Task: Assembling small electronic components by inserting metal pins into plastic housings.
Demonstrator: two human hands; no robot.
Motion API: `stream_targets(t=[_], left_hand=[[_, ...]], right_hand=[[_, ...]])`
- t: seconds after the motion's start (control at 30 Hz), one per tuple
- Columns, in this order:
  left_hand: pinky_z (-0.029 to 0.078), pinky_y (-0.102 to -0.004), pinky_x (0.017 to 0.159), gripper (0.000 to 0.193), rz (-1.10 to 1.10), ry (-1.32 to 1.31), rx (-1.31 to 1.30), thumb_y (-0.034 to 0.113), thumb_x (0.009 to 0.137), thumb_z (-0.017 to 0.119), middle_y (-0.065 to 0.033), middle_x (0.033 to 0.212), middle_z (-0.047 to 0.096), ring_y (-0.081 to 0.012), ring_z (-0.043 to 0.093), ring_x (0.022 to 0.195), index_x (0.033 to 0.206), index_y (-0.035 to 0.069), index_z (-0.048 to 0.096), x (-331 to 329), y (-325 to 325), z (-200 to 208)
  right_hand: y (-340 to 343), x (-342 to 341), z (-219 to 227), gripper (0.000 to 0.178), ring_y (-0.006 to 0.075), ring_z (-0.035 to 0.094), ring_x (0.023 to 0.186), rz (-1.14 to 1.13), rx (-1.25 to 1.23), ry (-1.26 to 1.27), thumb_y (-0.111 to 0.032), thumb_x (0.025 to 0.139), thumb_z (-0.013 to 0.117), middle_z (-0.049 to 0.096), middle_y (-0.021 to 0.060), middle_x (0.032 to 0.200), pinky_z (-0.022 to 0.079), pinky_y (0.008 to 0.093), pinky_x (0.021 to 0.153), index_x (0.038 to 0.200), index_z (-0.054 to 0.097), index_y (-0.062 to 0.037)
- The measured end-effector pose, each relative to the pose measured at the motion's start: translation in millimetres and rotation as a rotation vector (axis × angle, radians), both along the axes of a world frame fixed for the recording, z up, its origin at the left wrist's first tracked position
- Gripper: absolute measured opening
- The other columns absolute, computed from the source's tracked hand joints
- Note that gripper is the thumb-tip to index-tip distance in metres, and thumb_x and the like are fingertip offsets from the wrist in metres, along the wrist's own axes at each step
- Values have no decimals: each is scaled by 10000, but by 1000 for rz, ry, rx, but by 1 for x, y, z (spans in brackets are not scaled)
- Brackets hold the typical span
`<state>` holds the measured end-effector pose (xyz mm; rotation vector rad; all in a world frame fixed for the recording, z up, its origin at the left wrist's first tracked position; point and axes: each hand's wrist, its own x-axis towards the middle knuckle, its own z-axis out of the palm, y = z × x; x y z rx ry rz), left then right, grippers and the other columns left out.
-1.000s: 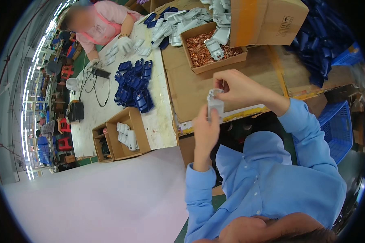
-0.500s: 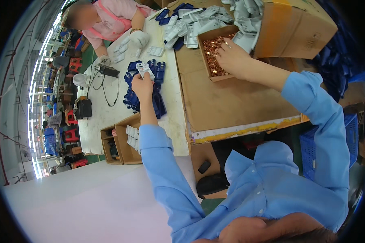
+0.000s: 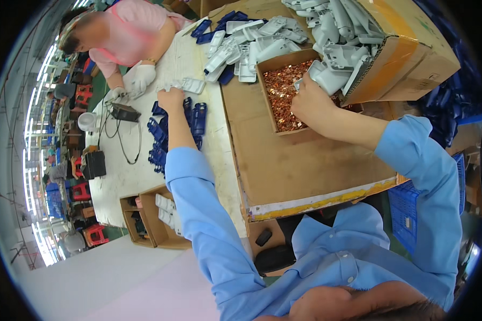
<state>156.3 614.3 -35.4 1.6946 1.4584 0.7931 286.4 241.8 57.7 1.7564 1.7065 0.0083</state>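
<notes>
My left hand [image 3: 171,100] is reaching out over the white table, its fingers closed at a white plastic part [image 3: 168,85]; the fingertips are partly hidden. Beside it lies another white plastic part [image 3: 193,85]. Several dark blue plastic housings [image 3: 198,119] sit in rows below and around that hand. My right hand [image 3: 313,104] is above the shallow cardboard tray of small copper-coloured metal pieces [image 3: 285,99]. Its fingers close on the edge of a light grey plastic housing [image 3: 329,79], which lies at the mouth of the big carton [image 3: 399,67].
Across the table a co-worker's gloved hand [image 3: 139,79] rests near a black box with cables [image 3: 125,112]. Grey and blue housings are heaped [image 3: 251,45] at the back. A divided cardboard box [image 3: 158,227] stands at the near left edge. A blue crate [image 3: 404,211] is below right.
My left hand has moved away from me, off the blue housings toward the co-worker. My right hand has left the copper pieces for the grey housing. The view has shifted slightly.
</notes>
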Motion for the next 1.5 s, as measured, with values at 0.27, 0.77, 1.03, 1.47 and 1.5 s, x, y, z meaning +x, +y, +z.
stream_targets(t=[0.27,0.77,1.03,1.47,1.5], left_hand=[[416,-511,953,758,-53,682,472,550,761,636,-285,1199,528,-420,508,1139,1154,-91,540,12,-58,34],[494,-468,840,604,-214,390,599,180,718,735,-262,1189,465,-429,598,960,1222,-26,475,-6,-88,29],[474,-262,672,588,-165,-677,-44,29,848,645,-114,1063,640,-142,610,855,1361,58,357,-63,-214,58],[453,-232,517,494,-348,-820,-372,-40,889,456,-86,1125,586,-120,559,668,1369,76,440,-133,-433,75],[486,-242,543,514,-358,-809,-349,-40,878,468,-100,1126,580,-137,595,727,1379,67,421,-135,-442,72]], right_hand=[[28,13,-15,102,247,641,864,-16,490,296,-105,784,622,667,79,845,476,361,764,864,662,-57],[58,14,-29,106,318,687,884,-283,526,488,-56,779,628,701,148,925,552,430,730,864,689,-43],[45,0,-26,100,399,659,835,-302,742,658,-16,722,612,667,212,861,542,473,732,809,653,7],[-65,-46,12,109,217,662,683,-358,887,1512,-89,724,669,673,130,733,514,324,637,760,650,12],[-82,-51,18,149,129,627,660,-385,840,1615,-106,729,715,653,75,690,493,275,613,750,628,13]])
